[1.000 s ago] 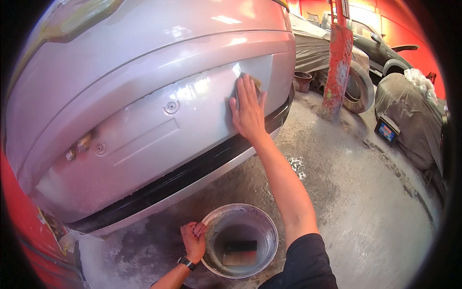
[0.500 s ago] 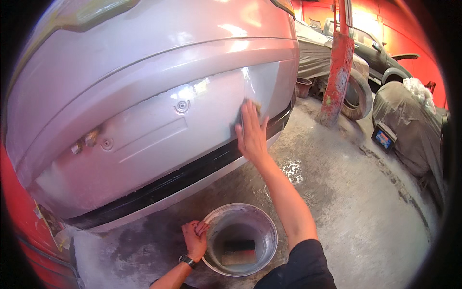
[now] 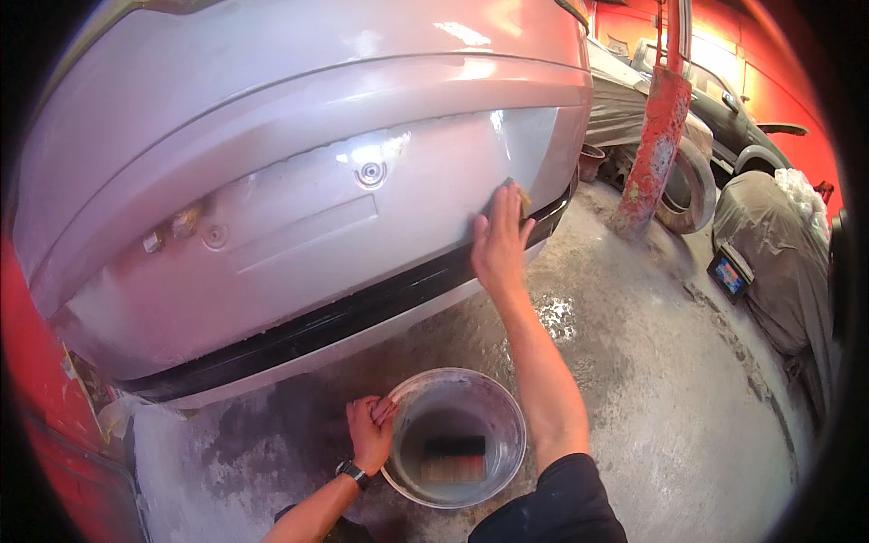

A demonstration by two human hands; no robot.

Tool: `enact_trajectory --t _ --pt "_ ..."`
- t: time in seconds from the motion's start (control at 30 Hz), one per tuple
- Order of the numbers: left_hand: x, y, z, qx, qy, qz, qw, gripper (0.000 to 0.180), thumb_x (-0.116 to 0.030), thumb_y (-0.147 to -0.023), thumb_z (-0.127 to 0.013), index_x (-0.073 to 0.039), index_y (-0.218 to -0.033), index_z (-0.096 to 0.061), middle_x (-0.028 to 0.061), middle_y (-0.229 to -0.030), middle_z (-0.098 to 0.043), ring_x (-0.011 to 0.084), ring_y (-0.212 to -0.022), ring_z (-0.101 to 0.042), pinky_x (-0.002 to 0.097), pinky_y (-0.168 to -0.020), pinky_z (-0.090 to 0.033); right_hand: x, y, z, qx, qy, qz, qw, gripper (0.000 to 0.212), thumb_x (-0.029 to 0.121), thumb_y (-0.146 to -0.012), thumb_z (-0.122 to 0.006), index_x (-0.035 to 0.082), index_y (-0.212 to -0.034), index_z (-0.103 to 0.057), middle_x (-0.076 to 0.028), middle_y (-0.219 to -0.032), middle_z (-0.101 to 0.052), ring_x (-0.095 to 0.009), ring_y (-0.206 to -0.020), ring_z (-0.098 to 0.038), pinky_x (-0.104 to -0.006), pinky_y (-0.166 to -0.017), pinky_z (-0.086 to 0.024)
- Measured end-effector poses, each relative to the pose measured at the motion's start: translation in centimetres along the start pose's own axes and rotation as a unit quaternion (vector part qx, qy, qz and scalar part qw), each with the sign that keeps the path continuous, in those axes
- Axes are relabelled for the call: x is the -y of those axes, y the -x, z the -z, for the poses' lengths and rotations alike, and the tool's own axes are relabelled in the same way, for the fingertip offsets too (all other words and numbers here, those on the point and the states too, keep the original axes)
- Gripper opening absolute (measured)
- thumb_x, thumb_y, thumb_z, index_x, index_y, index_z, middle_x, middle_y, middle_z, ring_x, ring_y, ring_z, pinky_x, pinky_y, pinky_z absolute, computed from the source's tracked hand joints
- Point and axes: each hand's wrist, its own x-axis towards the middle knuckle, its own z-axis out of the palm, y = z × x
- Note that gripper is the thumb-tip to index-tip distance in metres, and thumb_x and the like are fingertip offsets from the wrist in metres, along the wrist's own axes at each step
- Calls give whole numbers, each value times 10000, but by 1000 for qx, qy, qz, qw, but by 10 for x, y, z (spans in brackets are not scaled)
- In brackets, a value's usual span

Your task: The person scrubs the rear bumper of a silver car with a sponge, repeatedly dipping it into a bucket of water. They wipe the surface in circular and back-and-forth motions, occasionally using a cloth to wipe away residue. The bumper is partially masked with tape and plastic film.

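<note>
My right hand (image 3: 502, 242) presses a small flat pad (image 3: 524, 201) against the silver rear bumper (image 3: 425, 195) of a car, close to its right end. The pad has a dark side and a tan edge; most of it is hidden under my fingers. My left hand (image 3: 371, 434), with a watch on the wrist, is closed over the left rim of a round bucket (image 3: 520, 434). Inside the bucket lies a dark rectangular block (image 3: 455, 446) above a brownish one (image 3: 453, 469). Under the silver panel runs a black trim strip (image 3: 335, 328).
A peeling red post (image 3: 654, 149) and a tire (image 3: 692, 190) stand on the right. Beyond them are a covered bulky object (image 3: 769, 244), a battery (image 3: 730, 271) and a dark vehicle (image 3: 715, 100). Wet patches mark the concrete floor (image 3: 652, 398).
My right hand has slid the pad slightly right across the bumper. The whole view has shifted a little. My left hand stays at the bucket's rim.
</note>
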Motion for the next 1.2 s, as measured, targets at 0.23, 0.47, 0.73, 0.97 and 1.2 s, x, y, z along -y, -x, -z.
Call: enact_trajectory --t 0.23,0.47,0.73,0.97,1.2 --pt "20 3 10 -4 -93 -45 995 318 151 -895 -600 21 -1177 -533 143 -1097 -553 250 -1052 -573 340 -981 -555 60 22 -6 87 0 222 971 707 217 -1010 -601 22 -1632 -325 -190 -1726 -281 -385 -1597 -269 -704 -1220 -200" --pt "10 -1 7 21 -60 -69 996 368 180 -899 -573 27 -1221 -484 126 -1097 -564 212 -1042 -674 333 -963 -594 124 33 -9 84 -129 187 970 685 205 -1028 -545 35 -1645 -301 -194 -1720 -290 -410 -1600 -242 -705 -1234 -170" --pt "-8 -2 9 44 -201 -116 972 391 161 -887 -600 32 -1237 -483 150 -1115 -544 254 -1078 -658 350 -987 -555 68 0 -12 -37 -22 30 999 591 210 -1043 -551 7 -1575 -396 -216 -1669 -374 -412 -1565 -322 -744 -1194 -227" --pt "11 2 11 35 -70 -34 996 345 161 -913 -581 41 -1224 -492 153 -1218 -511 253 -1086 -660 351 -993 -577 20 30 -11 -31 -6 57 998 716 156 -991 -656 96 -1635 -349 -184 -1674 -387 -378 -1563 -347 -745 -1204 -197" --pt "-5 1 10 42 -12 -3 999 408 192 -910 -558 46 -1276 -454 163 -1270 -425 288 -1176 -685 352 -1015 -596 79 85 -11 71 -90 146 983 722 134 -959 -665 77 -1619 -377 -200 -1673 -380 -371 -1568 -338 -754 -1192 -216"
